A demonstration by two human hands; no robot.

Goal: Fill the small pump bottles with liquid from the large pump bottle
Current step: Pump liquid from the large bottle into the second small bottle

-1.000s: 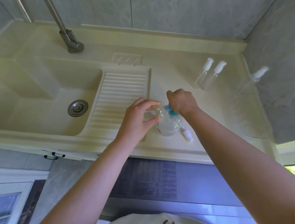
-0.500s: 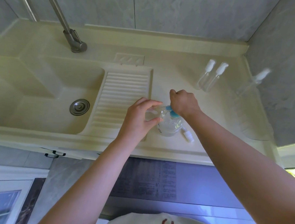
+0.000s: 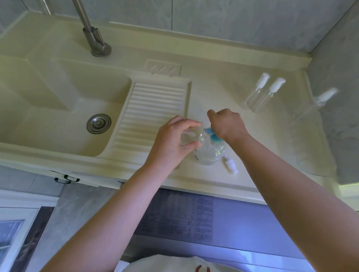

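Observation:
The large clear pump bottle (image 3: 209, 154) with a blue pump head (image 3: 212, 135) stands on the cream counter near its front edge. My right hand (image 3: 226, 124) rests on top of the blue pump head, fingers curled over it. My left hand (image 3: 173, 140) grips a small clear bottle (image 3: 190, 136), open at the top, held right against the pump's spout. A loose white pump cap (image 3: 231, 163) lies on the counter just right of the large bottle. Two small bottles with white caps (image 3: 262, 96) stand at the back right.
A third small capped bottle (image 3: 318, 101) stands by the right wall. The ribbed washboard (image 3: 153, 112) and the sink basin (image 3: 58, 108) with its drain lie to the left. A metal tap (image 3: 96, 43) rises at the back. The counter's front edge (image 3: 193, 181) runs below my hands.
Both hands and both bottles keep the same places. Only the camera has shifted slightly.

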